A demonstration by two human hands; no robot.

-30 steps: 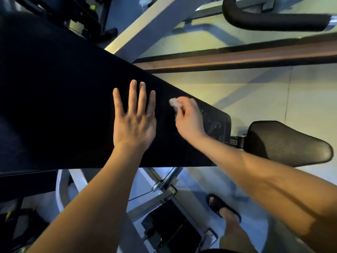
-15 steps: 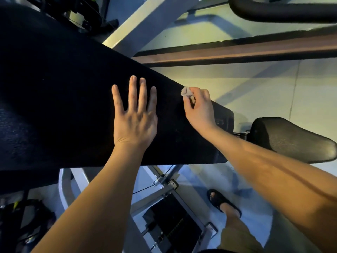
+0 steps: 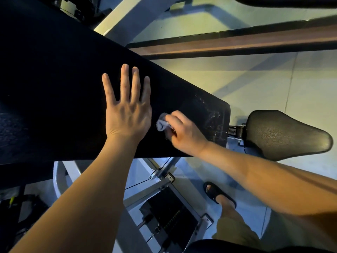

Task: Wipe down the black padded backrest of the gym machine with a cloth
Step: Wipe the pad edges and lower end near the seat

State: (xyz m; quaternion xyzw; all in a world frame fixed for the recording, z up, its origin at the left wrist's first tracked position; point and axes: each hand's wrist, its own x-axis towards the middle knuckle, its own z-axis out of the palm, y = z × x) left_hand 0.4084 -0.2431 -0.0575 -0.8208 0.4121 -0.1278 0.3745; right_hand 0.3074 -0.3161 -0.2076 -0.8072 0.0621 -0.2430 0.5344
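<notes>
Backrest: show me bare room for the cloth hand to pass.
Bare padding runs wide on the backrest left of the left hand, and between the right hand and the pad's end. Crowded: cloth close beside the left hand.

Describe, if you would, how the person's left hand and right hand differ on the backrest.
The left hand lies flat with fingers straight and spread; the right hand has its fingers curled. The left hand holds nothing, while the right hand grips a crumpled pale cloth. The right hand is nearer the seat end than the left hand. Both are bare and rest on the black backrest.
</notes>
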